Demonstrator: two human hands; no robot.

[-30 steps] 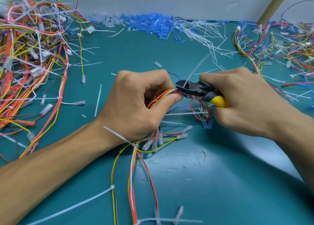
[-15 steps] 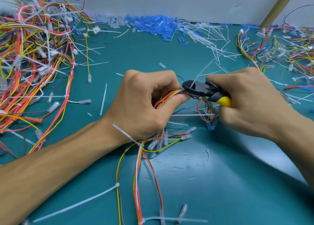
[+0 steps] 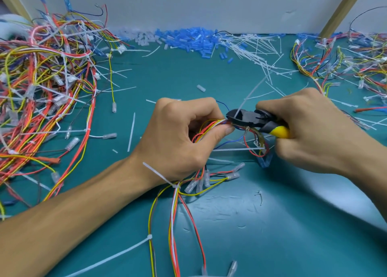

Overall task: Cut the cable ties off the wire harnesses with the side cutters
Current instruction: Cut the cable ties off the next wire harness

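**Roughly midway: one tie at the blades, plenty left to cut**

The left hand (image 3: pixel 180 136) is curled round a bundle of red, yellow and white wires (image 3: pixel 211 126), pinching it between thumb and forefinger above the middle of the teal desk (image 3: pixel 272 224). The right hand (image 3: pixel 310 128) is clamped on the black side cutters with yellow-tipped handles (image 3: pixel 249 119). Their nose is right at the bundle, beside the left thumb, where a thin white cable tie (image 3: pixel 251 92) sticks up and away. Whether the blades have bitten through it cannot be told.

Work done shows along the far edge: a heap of loose white cut ties (image 3: pixel 257 48) lies beside a scatter of small blue plastic sleeves (image 3: pixel 188 38).

Much seems left. This same harness carries at least two more white ties, one at the left wrist (image 3: pixel 161 177) and one toward the near edge (image 3: pixel 117 255). A big tangle of red, orange and yellow harnesses (image 3: pixel 41 88) fills the left edge, with white ties visible in it. A smaller tangle (image 3: pixel 345 63) sits at the far right corner. Whether that one is finished stock cannot be told.
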